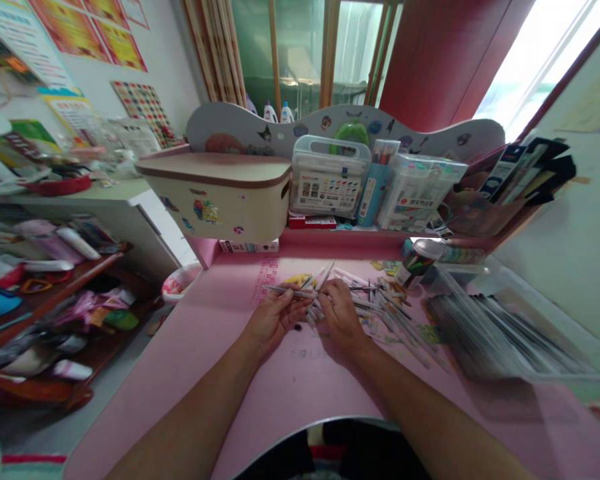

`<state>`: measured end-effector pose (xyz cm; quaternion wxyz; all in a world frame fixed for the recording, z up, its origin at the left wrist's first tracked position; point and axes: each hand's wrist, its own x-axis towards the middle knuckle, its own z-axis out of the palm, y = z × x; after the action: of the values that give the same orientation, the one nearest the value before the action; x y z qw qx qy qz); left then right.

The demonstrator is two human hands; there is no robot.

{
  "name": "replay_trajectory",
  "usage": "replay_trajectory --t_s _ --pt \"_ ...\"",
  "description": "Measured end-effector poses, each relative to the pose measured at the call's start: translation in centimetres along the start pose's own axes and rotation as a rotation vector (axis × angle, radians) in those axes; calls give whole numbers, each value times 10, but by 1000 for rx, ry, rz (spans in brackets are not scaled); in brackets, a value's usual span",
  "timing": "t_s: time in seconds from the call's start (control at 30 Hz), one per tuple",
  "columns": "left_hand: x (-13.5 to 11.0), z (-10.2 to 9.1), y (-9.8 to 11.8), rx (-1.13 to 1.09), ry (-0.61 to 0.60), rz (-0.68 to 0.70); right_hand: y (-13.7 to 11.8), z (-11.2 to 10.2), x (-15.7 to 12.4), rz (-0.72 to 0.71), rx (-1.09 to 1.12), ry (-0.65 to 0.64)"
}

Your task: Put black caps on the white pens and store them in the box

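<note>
Over the pink desk (280,387), my left hand (279,317) is closed around a slim pen (286,291), its thumb lying along the barrel and its tip pointing left. My right hand (339,312) is beside it, fingers curled in a pinch near the pen's right end. What the right fingers hold is hidden by the hand and blurred. A loose heap of pens (393,313), mostly pale or clear barrels, spreads behind and to the right of my right hand. Near my left fingers a small black piece (298,327) lies on the desk.
At right stands a clear plastic box (540,360) with dark slim items inside. Behind it are a jar (420,260) and a pen holder (485,210). The shelf above bears a cream lidded bin (215,200) and marker cases (330,177). A waste bin (180,283) sits left.
</note>
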<state>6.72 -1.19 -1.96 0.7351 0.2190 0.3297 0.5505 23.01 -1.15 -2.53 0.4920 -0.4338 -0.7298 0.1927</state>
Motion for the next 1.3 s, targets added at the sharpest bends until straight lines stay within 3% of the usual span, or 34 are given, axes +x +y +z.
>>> replay_trajectory --t_s 0.2,0.43,0.73,0.87,1.0,1.3 --pt "1 -2 -1 -4 -5 -8 -1 -4 -1 51 11 36" --pt "1 -3 -1 -4 -17 -4 -1 -4 -3 -85 -98 -37" --pt "-2 0 0 -2 -15 16 1 -4 -4 9 -18 20" --pt "-3 -1 -1 -14 -30 8 2 -1 -3 -41 -27 -1" --pt "-2 -1 -1 -12 -33 7 2 0 -1 54 -1 25" --pt "-2 -1 0 8 -8 4 -4 -3 -3 66 20 -5"
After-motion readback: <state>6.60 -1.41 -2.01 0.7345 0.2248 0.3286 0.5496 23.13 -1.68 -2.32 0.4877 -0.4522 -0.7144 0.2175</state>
